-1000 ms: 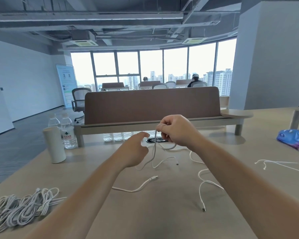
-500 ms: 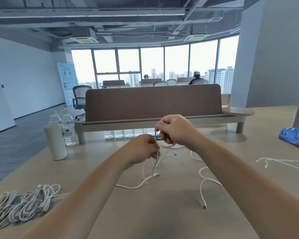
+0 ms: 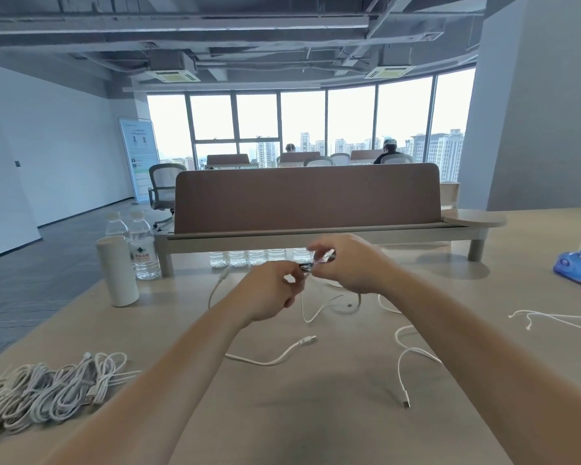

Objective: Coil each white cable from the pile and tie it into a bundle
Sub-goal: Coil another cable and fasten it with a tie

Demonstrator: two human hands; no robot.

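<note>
My left hand [image 3: 271, 290] and my right hand [image 3: 349, 263] meet above the middle of the table, both pinching a white cable [image 3: 319, 307] whose loops hang down to the tabletop. Where the fingers meet is blurred. A loose end of a white cable with a plug [image 3: 275, 357] lies in front of my left forearm. Another white cable [image 3: 404, 360] snakes along the table under my right forearm, its plug nearest me. A pile of white cables [image 3: 44, 391] lies at the near left.
A white cylinder [image 3: 116, 271] and two water bottles [image 3: 141, 245] stand at the back left. A brown divider [image 3: 307, 198] on a raised shelf runs across the back. A blue packet [image 3: 579, 268] and thin white ties [image 3: 550, 318] lie at the right.
My left hand has risen from the hanging cable to meet my right hand. The cable's loop now swings out to the left, and its free end lies farther forward on the table.
</note>
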